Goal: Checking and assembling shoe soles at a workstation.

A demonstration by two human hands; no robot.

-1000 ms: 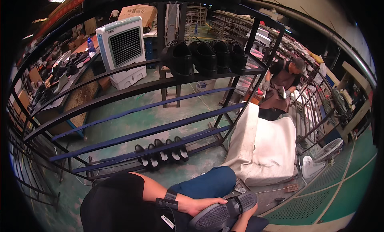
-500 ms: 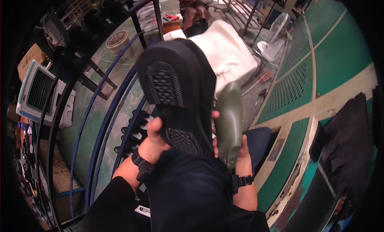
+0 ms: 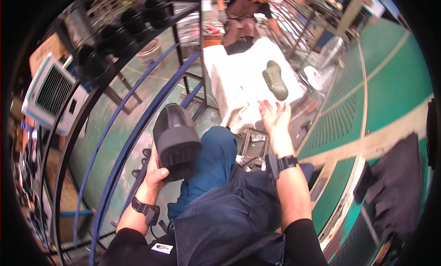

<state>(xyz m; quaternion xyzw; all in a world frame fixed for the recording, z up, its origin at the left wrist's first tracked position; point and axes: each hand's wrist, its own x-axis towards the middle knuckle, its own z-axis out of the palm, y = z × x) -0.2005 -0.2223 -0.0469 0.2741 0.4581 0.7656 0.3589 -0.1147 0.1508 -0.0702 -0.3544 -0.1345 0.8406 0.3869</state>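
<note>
My left hand (image 3: 155, 174) grips a black shoe (image 3: 177, 140), its thick ridged sole turned partly toward me. The shoe is over the left side of my lap. My right hand (image 3: 275, 117) reaches forward, empty, with its fingers spread. Just beyond those fingertips is an olive-green shoe last (image 3: 274, 81), apart from the hand. It shows against a white-covered block (image 3: 225, 78); I cannot tell whether it rests there or is in the air.
Blue and black curved rack bars (image 3: 124, 146) stand at my left, with black boots (image 3: 115, 36) beyond. A grey-white air cooler (image 3: 53, 94) is farther left. Green panels (image 3: 390, 78) line the right, near a dark cloth (image 3: 397, 179). Another person in a brown apron (image 3: 241, 16) is ahead.
My right hand has let go of the green last, which is now farther forward over the white block. The black shoe has come lower and left in my left hand, tilted differently.
</note>
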